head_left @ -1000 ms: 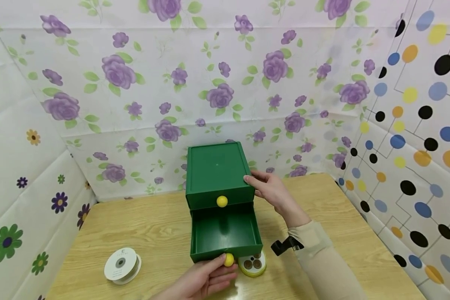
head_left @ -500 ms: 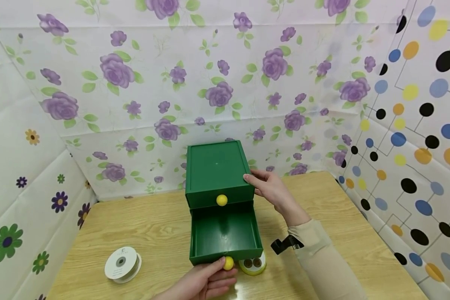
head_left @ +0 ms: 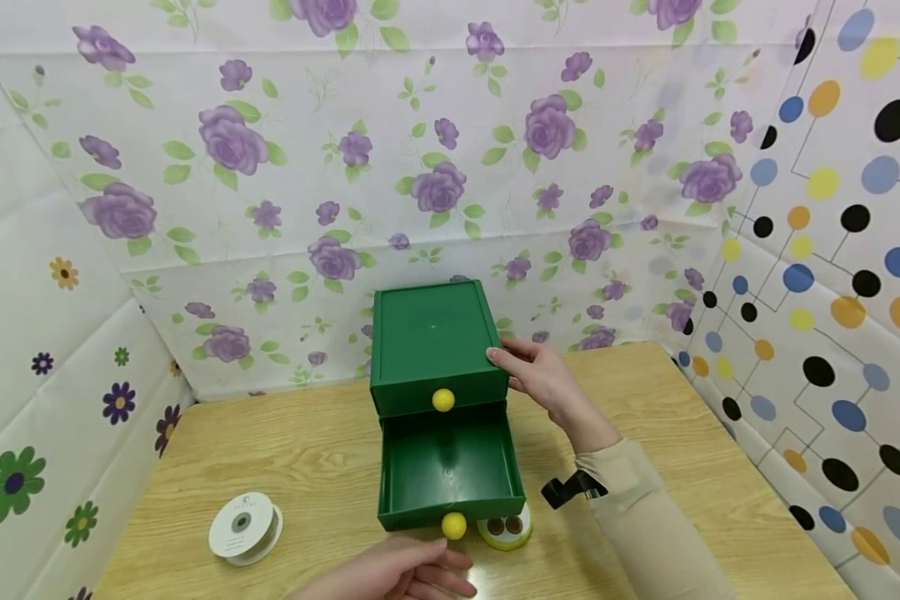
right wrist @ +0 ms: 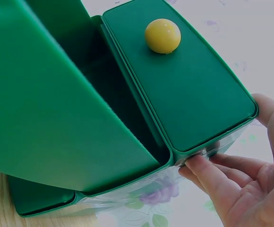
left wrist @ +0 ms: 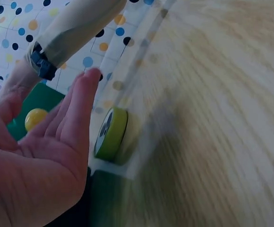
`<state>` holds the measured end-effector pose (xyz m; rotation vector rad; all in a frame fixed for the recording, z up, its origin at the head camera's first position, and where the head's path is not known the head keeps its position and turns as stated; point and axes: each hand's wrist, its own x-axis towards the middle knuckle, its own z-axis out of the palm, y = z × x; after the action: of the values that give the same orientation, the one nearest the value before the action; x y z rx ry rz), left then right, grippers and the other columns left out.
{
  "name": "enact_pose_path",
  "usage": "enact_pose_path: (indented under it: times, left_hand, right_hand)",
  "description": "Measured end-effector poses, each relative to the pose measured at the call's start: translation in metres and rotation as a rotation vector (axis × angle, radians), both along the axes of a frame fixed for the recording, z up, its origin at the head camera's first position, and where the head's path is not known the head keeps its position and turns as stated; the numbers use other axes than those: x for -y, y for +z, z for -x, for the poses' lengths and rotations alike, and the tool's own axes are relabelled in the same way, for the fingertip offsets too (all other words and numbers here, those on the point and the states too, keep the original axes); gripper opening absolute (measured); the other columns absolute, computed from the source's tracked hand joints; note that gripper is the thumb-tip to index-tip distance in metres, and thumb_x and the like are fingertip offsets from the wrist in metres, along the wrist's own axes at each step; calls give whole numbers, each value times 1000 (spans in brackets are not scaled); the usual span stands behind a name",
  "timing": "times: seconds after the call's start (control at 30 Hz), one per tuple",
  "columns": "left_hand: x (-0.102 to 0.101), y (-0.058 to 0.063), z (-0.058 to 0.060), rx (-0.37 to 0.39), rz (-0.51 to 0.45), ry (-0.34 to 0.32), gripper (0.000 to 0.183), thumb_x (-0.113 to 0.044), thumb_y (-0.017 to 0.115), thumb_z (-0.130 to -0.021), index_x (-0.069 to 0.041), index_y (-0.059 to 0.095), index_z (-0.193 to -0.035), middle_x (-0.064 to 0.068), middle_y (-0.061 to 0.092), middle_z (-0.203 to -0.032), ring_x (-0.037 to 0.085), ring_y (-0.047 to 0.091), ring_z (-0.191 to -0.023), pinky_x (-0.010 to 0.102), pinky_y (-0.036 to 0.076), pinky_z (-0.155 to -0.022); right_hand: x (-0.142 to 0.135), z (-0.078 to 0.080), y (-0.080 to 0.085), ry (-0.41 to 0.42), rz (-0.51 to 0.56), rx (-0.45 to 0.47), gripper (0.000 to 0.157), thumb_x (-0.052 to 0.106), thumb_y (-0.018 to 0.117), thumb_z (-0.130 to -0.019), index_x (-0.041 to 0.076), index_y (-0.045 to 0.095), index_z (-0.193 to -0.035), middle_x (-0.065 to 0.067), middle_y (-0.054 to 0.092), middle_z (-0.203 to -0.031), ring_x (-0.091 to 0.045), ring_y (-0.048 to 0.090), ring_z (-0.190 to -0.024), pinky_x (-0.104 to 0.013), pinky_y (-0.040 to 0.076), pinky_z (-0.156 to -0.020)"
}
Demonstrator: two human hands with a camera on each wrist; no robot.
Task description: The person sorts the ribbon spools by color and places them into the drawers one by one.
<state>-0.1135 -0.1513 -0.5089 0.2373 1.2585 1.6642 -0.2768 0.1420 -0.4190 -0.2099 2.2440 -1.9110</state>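
Observation:
A green drawer cabinet stands against the back wall. Its lower drawer is pulled out and bare inside; the upper drawer, with a yellow knob, is closed. My left hand is just below and in front of the lower drawer's yellow knob, apart from it, fingers extended and holding nothing. On the cabinet's right side rests my right hand. The right wrist view has its thumb at the top edge and its fingertips against the side wall, fairly straight.
A round, yellow-rimmed piece with brown discs lies partly under the open drawer's right front corner. At the left of the wooden table is a white spool. Patterned cloth walls close in the back and sides.
My left hand held the lower drawer's knob before; it has let go and dropped slightly below it. The drawer came out a little further, then stayed. My right hand has not moved.

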Motion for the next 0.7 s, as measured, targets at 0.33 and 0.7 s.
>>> enact_pose_path:
  times: [0.33,0.7]
  left_hand:
    - [46,20,13,-324,-63,-232,51,-23,28,-120,10,58,-146,25,64,-144,21,68,-126,39,56,-107]
    - [113,38,30,-503,-129,-182,46,-12,27,-119,15,61,-134,31,70,-127,30,71,-118,47,63,-93]
  right_hand:
    - [0,-1,1,-2,4,5,76,47,73,-103,7,47,-162,-16,47,-163,-34,52,-145,-49,50,-114]
    - [1,-1,1,-3,7,3,74,47,72,-103,6,48,-161,-17,46,-164,-35,50,-147,-53,46,-116]
